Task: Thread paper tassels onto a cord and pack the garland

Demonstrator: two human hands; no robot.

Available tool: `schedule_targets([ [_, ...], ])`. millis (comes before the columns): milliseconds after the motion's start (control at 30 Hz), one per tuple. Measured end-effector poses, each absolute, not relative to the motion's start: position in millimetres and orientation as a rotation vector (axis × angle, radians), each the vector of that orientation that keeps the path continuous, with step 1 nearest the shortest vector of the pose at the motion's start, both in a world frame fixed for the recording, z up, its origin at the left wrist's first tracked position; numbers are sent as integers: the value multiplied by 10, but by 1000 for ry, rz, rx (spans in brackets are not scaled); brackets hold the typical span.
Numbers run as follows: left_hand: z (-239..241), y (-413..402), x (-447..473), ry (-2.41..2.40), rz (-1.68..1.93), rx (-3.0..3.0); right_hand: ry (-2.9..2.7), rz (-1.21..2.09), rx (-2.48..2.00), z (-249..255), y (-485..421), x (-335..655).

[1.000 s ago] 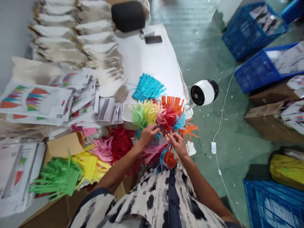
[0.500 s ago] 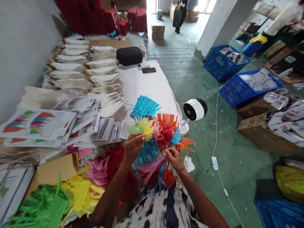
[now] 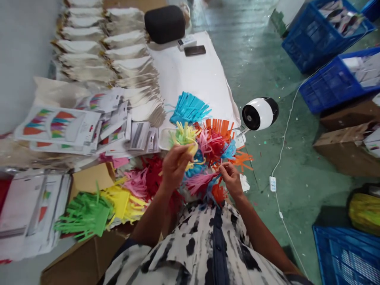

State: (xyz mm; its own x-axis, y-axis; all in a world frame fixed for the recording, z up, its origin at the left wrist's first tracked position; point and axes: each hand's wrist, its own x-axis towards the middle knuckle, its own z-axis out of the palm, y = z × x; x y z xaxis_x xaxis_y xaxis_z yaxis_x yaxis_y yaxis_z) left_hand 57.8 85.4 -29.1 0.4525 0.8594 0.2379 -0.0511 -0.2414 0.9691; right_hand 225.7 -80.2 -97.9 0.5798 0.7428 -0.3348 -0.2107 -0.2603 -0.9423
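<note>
My left hand [image 3: 175, 164] is closed on a yellow paper tassel [image 3: 193, 149], whose strips hang past the fingers. My right hand [image 3: 230, 178] pinches the gathered end of a tassel string; a pink tassel [image 3: 198, 183] and an orange tassel [image 3: 218, 193] hang just below and beside those fingertips. Beyond the hands lie a fringed blue paper piece [image 3: 190, 109], a pale green and yellow bunch [image 3: 181, 134], a red bunch [image 3: 217, 143] and an orange fringed sheet [image 3: 221, 126]. A white tray [image 3: 164, 138] is partly hidden behind the left hand.
Green fringed paper [image 3: 86, 215] and yellow fringed paper [image 3: 123, 202] lie at left, near printed packets [image 3: 59, 126] and stacks of cream bags [image 3: 127, 51]. A small white fan [image 3: 259, 114] stands at the table's right edge. Blue crates [image 3: 314, 39] and a power cord [image 3: 283, 146] are on the floor.
The view has tipped downward, so the table sits higher in the picture. My left hand has come in over the yellow strips; my right hand keeps its pinch.
</note>
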Motion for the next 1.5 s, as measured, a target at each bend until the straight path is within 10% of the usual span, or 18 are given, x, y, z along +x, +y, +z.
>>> schedule_targets([
  [267, -876, 147, 712, 911, 469, 1332, -543, 1009, -1579, -799, -781, 2187],
  [1500, -1030, -117, 692, 1005, 713, 1160, -531, 1162, -1509, -949, -733, 2041],
])
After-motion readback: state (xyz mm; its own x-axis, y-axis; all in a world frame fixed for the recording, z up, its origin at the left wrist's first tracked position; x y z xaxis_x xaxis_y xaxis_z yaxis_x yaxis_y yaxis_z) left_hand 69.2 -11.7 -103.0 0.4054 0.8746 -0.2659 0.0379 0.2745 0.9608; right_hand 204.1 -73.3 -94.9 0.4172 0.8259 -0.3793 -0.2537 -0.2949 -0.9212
